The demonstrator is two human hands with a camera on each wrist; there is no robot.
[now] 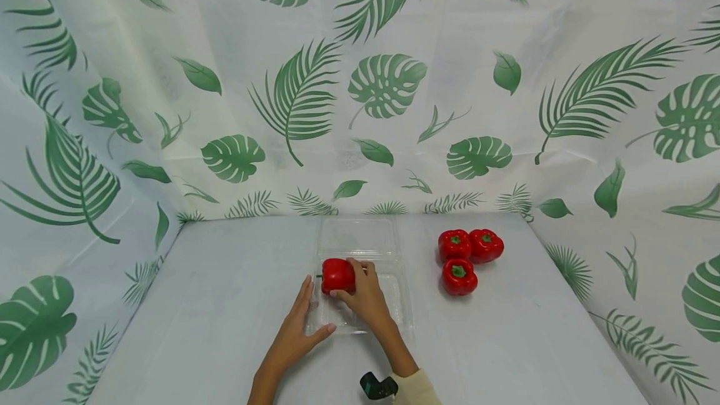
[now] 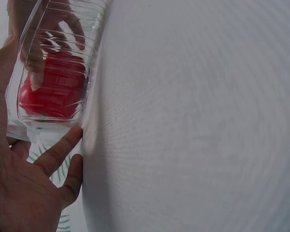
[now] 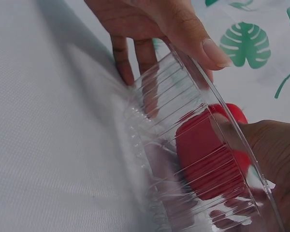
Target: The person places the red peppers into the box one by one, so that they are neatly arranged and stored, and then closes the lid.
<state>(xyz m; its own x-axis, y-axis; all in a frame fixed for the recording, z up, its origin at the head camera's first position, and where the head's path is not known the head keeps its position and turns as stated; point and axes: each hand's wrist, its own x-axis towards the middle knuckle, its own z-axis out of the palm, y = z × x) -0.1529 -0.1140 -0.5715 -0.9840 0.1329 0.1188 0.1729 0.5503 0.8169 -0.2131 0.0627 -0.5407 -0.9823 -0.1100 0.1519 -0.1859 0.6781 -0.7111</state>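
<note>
A red bell pepper (image 1: 335, 275) lies on its side, stem to the left, in the left part of a clear plastic clamshell box (image 1: 396, 305). My right hand (image 1: 368, 297) grips it from the right, thumb at the near side and fingers over the far side. Along the box's left side, my left hand (image 1: 294, 333) spreads its straight fingers, its thumb at the near left corner. Through the ribbed wall in the left wrist view, the pepper (image 2: 53, 92) shows low in the box. The right wrist view also shows the pepper (image 3: 208, 159) behind the clear near wall.
The box's lid (image 1: 357, 235) is folded back flat on the table, away from me. Three more red bell peppers (image 1: 458, 277) sit close together to the right of the box. A leaf-patterned curtain (image 1: 388, 86) borders the white table (image 1: 225, 292) at the back and sides.
</note>
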